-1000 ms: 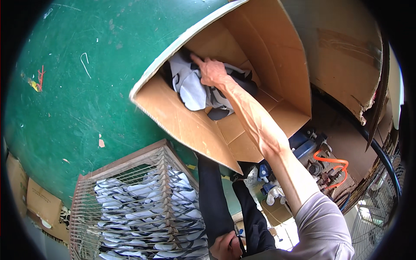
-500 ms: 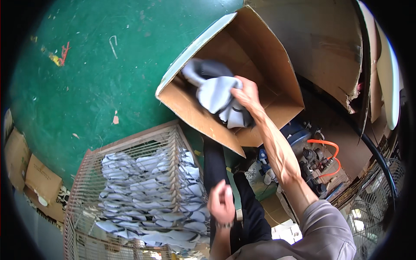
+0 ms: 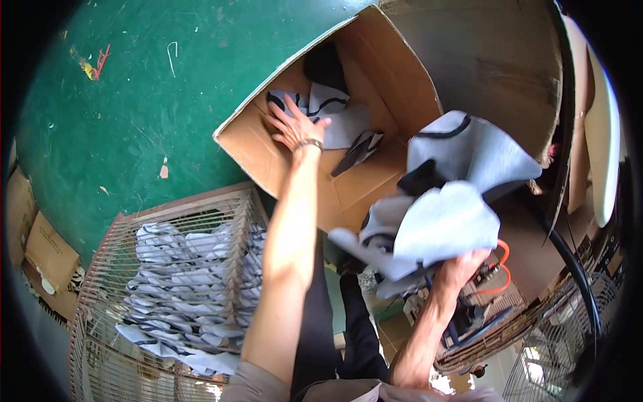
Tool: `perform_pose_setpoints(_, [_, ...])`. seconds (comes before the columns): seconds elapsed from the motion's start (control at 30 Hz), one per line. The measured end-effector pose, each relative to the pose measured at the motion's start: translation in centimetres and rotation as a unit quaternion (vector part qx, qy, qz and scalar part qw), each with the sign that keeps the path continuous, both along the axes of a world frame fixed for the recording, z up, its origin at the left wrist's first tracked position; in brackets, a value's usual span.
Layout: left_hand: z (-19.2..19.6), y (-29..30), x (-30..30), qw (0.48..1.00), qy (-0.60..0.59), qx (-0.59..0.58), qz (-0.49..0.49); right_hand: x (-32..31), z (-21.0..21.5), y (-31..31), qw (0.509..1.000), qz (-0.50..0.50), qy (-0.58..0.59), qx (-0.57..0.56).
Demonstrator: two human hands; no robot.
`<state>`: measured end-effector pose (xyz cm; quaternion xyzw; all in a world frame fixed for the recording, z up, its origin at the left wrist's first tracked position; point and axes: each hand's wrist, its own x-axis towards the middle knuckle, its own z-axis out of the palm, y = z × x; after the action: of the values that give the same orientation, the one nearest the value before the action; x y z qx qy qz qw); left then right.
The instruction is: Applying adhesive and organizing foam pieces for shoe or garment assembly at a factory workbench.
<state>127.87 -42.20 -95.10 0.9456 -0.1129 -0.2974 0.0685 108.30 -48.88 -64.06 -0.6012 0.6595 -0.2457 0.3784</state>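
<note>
My left hand (image 3: 295,127) reaches into the open cardboard box (image 3: 268,167), fingers spread and palm down on light grey, black-striped sheet pieces (image 3: 338,120). Beside them in the box lie a black piece (image 3: 326,69) and a small dark folded piece (image 3: 362,151). Outside the box, to its lower right, my right hand (image 3: 462,268) is closed on the lower edge of a loose bundle of grey and black sheet pieces (image 3: 447,224). The bundle fans out and hides part of those fingers.
A wire basket (image 3: 228,261) at the left holds rows of similar grey pieces (image 3: 181,288). Right of my legs stands machinery with an orange hose (image 3: 506,268). Large cardboard sheets (image 3: 489,60) and a black hose (image 3: 576,258) are farther right. Scraps lie on the green floor (image 3: 147,120).
My right hand has come out of the box and moved down and right, holding grey pieces. My left hand has gone from near my legs into the box and opened flat.
</note>
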Motion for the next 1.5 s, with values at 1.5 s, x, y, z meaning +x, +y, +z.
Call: perform_pose_setpoints(1.5, [48.8,25.4,-16.2,0.850,-0.016,-0.482,0.214,-22.1,41.5,25.3,0.934,0.316,-0.157,-0.062])
